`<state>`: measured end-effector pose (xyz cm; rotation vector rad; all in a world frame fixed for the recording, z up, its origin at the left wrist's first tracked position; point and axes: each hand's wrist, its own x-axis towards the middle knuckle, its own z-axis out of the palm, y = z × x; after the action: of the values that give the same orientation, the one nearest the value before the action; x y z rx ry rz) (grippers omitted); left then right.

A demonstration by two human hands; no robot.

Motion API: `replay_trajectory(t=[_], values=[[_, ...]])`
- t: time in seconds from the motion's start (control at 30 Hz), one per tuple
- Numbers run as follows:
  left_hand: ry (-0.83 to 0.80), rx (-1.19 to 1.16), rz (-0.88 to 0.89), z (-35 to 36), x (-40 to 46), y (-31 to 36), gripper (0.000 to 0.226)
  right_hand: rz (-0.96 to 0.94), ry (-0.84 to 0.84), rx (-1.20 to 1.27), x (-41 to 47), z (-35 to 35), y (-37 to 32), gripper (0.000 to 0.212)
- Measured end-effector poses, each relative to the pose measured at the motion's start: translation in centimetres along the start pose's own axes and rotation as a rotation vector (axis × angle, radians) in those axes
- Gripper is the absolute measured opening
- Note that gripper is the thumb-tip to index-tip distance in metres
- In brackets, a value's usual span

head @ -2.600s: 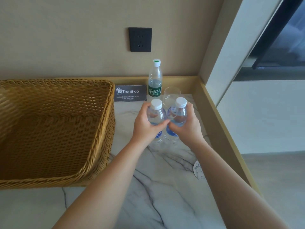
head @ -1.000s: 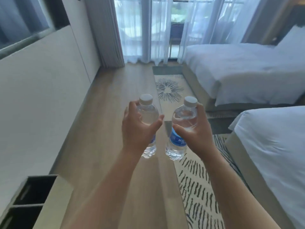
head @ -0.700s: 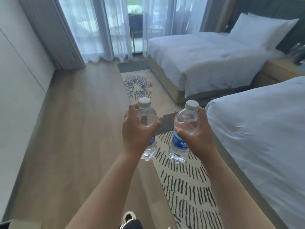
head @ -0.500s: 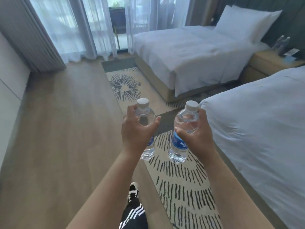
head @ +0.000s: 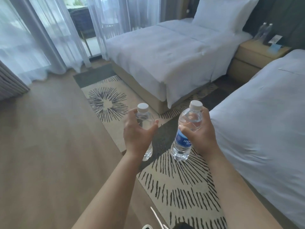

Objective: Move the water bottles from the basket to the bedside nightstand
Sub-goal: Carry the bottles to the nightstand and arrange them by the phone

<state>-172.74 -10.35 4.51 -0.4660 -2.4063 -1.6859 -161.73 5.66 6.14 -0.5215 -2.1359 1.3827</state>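
My left hand [head: 137,134] grips a clear water bottle [head: 144,119] with a white cap, held upright in front of me. My right hand [head: 200,135] grips a second water bottle [head: 185,139] with a blue label, tilted slightly left. Both bottles hang in the air above the rug. The wooden nightstand [head: 255,57] stands at the upper right between the two beds, far ahead of my hands. Two more bottles [head: 264,31] stand on its back edge beside some cards. The basket is out of view.
A far bed [head: 166,53] with white bedding and a pillow lies ahead. A near bed [head: 267,116] fills the right side. A patterned rug [head: 175,179] runs along the wood floor [head: 49,146] between them. Sheer curtains [head: 49,30] cover the window at the back left.
I lifted both bottles from the marble counter and turned away from the basket. The view has swung right and advanced, bringing the nightstand into sight. The bottles stay gripped in both hands.
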Motion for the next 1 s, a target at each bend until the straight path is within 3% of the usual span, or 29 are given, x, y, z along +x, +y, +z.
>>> replay_trajectory(t=[0.3,0.67,1.0], values=[[-0.113,0.001,0.008,11.4,14.2,-2.5,0.061,0.105,0.101,-0.040,14.4,-1.0,6.1,0.063],[-0.247,-0.007,0.077,31.7,32.8,2.0,0.059,0.092,0.185,-0.075,38.2,-6.9,12.0,0.064],[-0.412,-0.001,0.130,47.1,44.0,3.7,0.062,0.177,0.323,-0.097,51.8,-12.2,18.2,0.061]])
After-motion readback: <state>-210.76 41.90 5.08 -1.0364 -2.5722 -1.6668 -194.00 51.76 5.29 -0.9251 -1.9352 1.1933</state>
